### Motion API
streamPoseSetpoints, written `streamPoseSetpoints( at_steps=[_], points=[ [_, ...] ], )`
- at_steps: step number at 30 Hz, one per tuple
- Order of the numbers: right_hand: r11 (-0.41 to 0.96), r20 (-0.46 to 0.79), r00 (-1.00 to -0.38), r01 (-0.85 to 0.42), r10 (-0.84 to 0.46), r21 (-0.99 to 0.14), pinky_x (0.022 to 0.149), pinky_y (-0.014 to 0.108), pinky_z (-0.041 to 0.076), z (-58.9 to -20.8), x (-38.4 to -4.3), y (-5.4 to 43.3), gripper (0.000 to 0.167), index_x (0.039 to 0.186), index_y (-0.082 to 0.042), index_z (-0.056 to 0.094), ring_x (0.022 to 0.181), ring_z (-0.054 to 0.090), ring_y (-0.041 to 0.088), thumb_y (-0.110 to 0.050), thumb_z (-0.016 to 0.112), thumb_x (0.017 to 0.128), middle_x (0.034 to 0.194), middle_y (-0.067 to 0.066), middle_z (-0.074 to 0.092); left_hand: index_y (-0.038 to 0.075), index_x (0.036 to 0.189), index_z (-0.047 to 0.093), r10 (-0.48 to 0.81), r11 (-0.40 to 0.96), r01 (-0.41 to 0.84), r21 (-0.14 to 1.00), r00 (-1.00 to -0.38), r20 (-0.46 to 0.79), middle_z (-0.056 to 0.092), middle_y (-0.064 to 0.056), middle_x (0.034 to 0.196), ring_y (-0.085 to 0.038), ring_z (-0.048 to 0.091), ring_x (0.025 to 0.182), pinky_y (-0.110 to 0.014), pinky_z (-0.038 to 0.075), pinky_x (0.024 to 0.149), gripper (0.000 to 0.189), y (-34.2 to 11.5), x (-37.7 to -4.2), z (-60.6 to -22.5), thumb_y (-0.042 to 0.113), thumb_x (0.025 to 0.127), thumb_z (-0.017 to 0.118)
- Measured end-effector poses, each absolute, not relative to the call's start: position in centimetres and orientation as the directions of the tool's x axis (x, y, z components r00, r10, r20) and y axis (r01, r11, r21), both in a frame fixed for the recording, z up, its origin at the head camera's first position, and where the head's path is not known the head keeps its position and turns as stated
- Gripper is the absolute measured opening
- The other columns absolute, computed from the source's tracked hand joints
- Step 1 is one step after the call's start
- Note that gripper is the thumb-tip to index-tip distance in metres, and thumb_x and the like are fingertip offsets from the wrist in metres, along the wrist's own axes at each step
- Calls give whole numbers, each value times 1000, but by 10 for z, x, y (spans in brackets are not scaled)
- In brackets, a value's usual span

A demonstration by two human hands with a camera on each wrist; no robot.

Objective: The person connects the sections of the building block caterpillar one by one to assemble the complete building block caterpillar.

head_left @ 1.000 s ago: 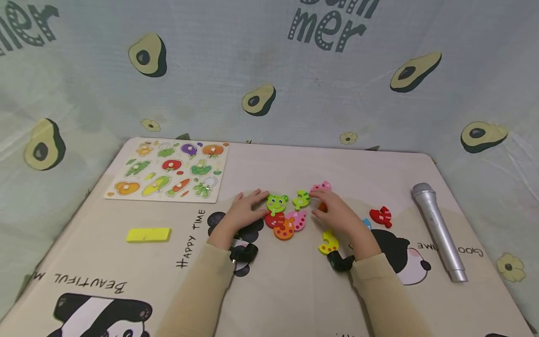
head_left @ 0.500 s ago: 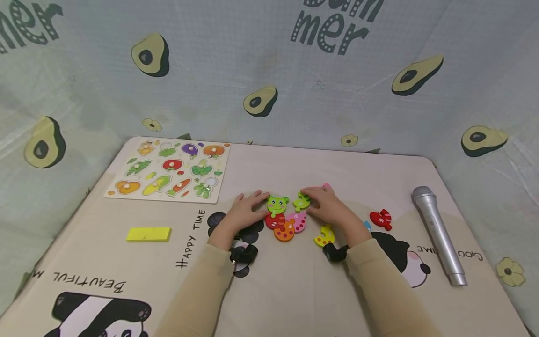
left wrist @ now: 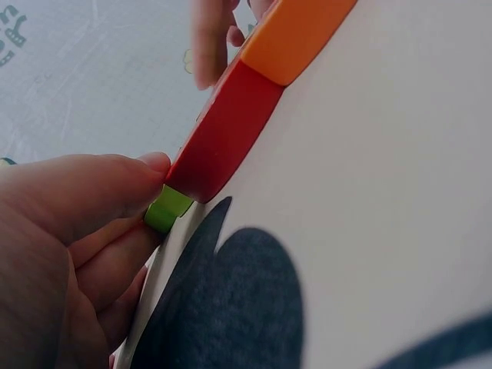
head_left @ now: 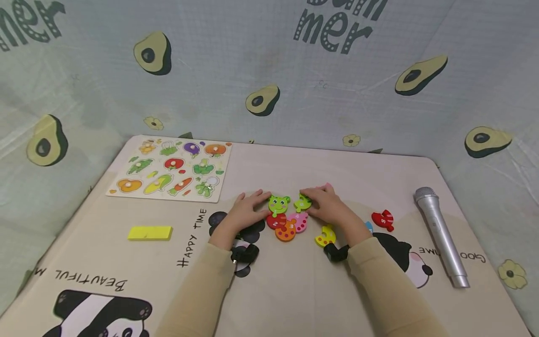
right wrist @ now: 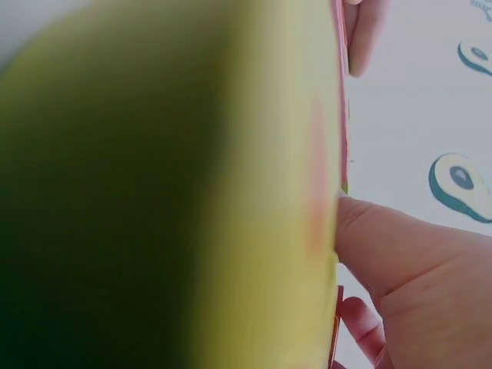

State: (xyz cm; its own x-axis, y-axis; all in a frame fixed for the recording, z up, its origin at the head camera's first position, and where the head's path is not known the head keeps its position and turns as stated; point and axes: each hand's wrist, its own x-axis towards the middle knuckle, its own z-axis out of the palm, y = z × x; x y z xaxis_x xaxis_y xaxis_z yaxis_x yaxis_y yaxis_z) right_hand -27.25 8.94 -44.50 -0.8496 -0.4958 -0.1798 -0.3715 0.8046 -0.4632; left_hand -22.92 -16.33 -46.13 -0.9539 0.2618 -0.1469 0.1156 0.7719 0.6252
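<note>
In the head view, my left hand (head_left: 244,214) holds the left edge of a green smiling animal-head puzzle piece (head_left: 279,204) between thumb and fingers. In the left wrist view its thumb tip meets the neighbouring red piece (left wrist: 227,131). Joined below the head are the red piece numbered 2, an orange piece (head_left: 285,231) and a pink dotted piece (head_left: 300,222). My right hand (head_left: 330,206) pinches a striped green piece (head_left: 302,203) just above the pink one. A yellow dotted piece (head_left: 325,236) lies by the right wrist and looms blurred in the right wrist view.
Beyond the right hand, a pink piece (head_left: 329,186) is mostly hidden. A red piece numbered 8 (head_left: 383,220) and a blue piece (head_left: 369,226) lie to the right, before a silver microphone (head_left: 441,236). On the left are a vegetable peg puzzle board (head_left: 198,185) and a yellow block (head_left: 149,233).
My right hand has moved left from beside the pink and orange pieces onto the striped green piece. The yellow piece has shifted slightly left. My left hand has stayed at the head piece.
</note>
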Motion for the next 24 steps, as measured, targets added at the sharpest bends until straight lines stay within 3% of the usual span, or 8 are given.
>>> streamPoseSetpoints(
  at_steps=[9, 15, 19, 24],
  points=[
    [772, -157, -853, -354, -499, -528, 109, 48, 26, -440, -271, 95, 56, 136, -13, 42, 129, 31, 29, -19, 63, 84, 140, 8, 42, 21, 139, 39, 266, 777, 120, 618, -952, -150, 34, -5, 146, -19, 28, 137, -45, 1, 115, 58, -164, -230, -462, 39, 86, 55],
    [734, -152, -871, -287, -467, -615, 100, 46, 41, -429, -264, 106, 70, 143, -13, 27, 116, 45, 29, -16, 62, 84, 143, 12, 29, 21, 139, 39, 269, 773, 122, 622, -952, -147, 33, -5, 146, -19, 27, 137, -45, 1, 115, 58, -164, -231, -459, 39, 86, 55],
    [721, -156, -873, -267, -462, -639, 102, 51, 36, -430, -253, 114, 66, 141, -13, 31, 123, 36, 33, -16, 63, 83, 140, 16, 27, 21, 139, 39, 269, 771, 120, 625, -951, -150, 33, -6, 147, -20, 27, 137, -45, 1, 115, 58, -163, -231, -458, 38, 86, 54],
    [668, -165, -881, -202, -443, -716, 84, 38, 48, -432, -239, 120, 62, 137, -15, 35, 99, 45, 29, -13, 62, 81, 127, 16, 35, 21, 139, 38, 269, 774, 118, 622, -951, -155, 32, -6, 147, -21, 27, 137, -45, 1, 115, 58, -163, -230, -460, 38, 86, 54]
  ],
)
